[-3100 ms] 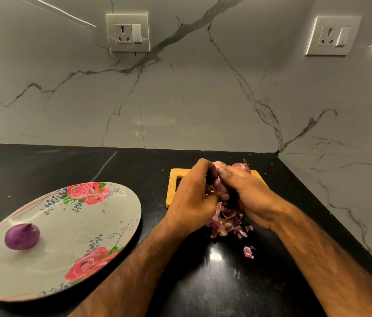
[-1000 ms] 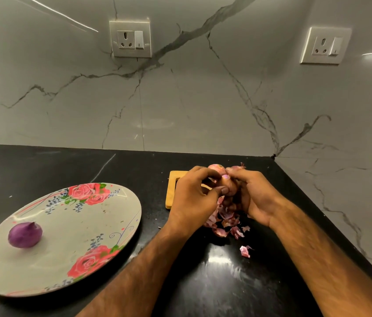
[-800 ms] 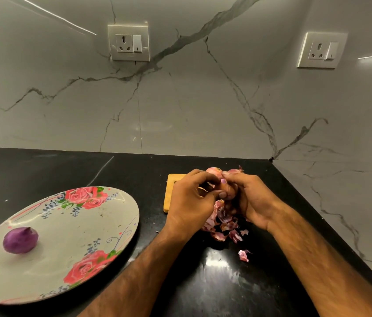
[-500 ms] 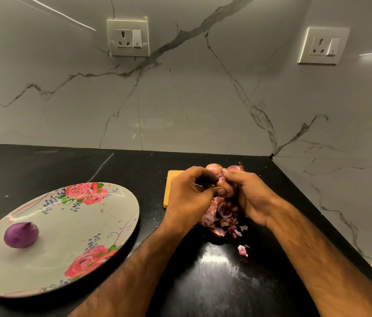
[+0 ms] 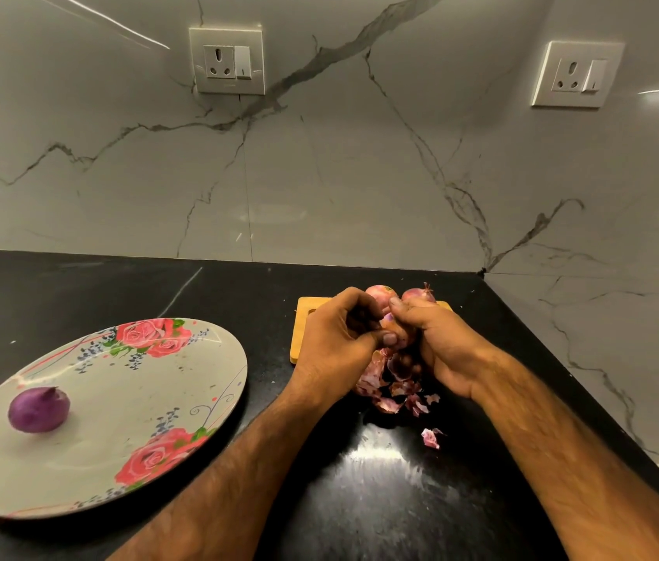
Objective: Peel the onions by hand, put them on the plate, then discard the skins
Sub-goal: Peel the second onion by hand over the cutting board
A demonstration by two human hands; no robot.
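My left hand point(image 5: 335, 338) and my right hand point(image 5: 441, 342) meet over the black counter, both curled round a small onion point(image 5: 394, 330) that shows only between the fingers. My left thumb presses on its skin. A pile of torn pink skins point(image 5: 390, 382) lies under the hands. Behind the hands, two unpeeled onions point(image 5: 416, 294) sit on a small wooden board point(image 5: 299, 338). One peeled purple onion point(image 5: 38, 409) lies on the left part of the floral plate point(image 5: 117, 398).
A loose skin scrap point(image 5: 429, 438) lies nearer me on the counter point(image 5: 360, 500). Marble walls close the back and the right side, meeting in a corner point(image 5: 481, 271) behind the board. Two wall sockets point(image 5: 227, 60) sit above.
Both hands have stayed on the onion over the skins, with small finger shifts as they work the skin. The plate and its peeled onion have not moved.
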